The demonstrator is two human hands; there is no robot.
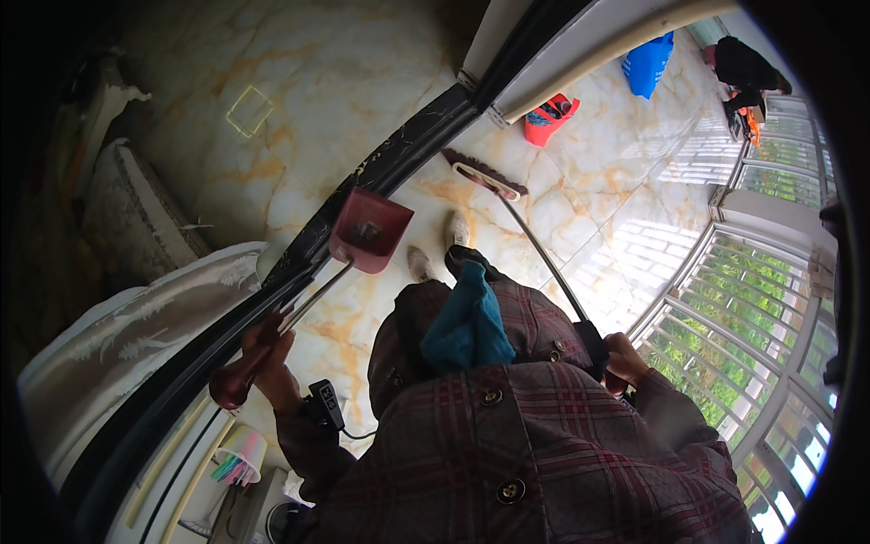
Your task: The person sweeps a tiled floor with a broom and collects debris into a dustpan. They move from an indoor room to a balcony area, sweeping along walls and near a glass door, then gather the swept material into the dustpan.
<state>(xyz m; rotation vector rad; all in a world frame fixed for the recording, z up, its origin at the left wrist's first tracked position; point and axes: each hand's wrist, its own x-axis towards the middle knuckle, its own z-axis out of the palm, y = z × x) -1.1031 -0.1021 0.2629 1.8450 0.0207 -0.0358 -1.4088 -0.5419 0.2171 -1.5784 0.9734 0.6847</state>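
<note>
My left hand (275,353) grips the dark red handle of a long-handled dustpan (380,221). The red pan hangs over or rests at the black door threshold, with some grey debris inside; whether it touches the floor I cannot tell. On the other side, my right hand (624,360) is closed around the upper end of a broom's metal pole (544,251), partly hidden by my sleeve and a dark strap. The broom head (484,178), with dark bristles, lies on the marble-patterned tiles ahead of my shoes. A teal cloth (469,323) hangs at my front.
A black door track (408,146) crosses the floor. Beyond it on the left is a bed or couch cover (163,326). Ahead stand a red bag (549,121) and a blue bag (649,64). Barred windows (734,333) line the right; a pale bin (245,449) is at lower left.
</note>
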